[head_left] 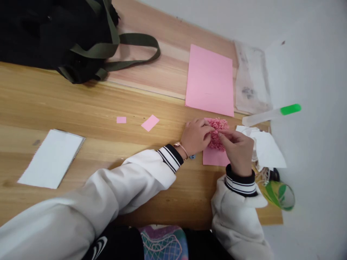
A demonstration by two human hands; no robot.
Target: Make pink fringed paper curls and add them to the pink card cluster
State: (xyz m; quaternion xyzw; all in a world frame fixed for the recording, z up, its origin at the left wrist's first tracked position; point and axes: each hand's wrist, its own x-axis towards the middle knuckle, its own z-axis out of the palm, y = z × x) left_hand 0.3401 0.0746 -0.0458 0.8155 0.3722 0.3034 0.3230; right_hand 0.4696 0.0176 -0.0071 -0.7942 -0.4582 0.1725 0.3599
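Head view: the pink tufted bundle (218, 124), seemingly formed, lies over a pink sheet (214, 159); what remains is unclear. The left hand (195, 137) grips its left side; the right hand (239, 148) pinches it from the right.

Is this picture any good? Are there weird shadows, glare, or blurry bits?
In the head view, light looks soft and fairly even, with mild shadow beside the left sleeve and no harsh glare; in the head view, the pink yarn at the left hand and right hand lacks crisp detail; the head view looks tilted, with the left sleeve seemingly stretched toward the lower-left corner.
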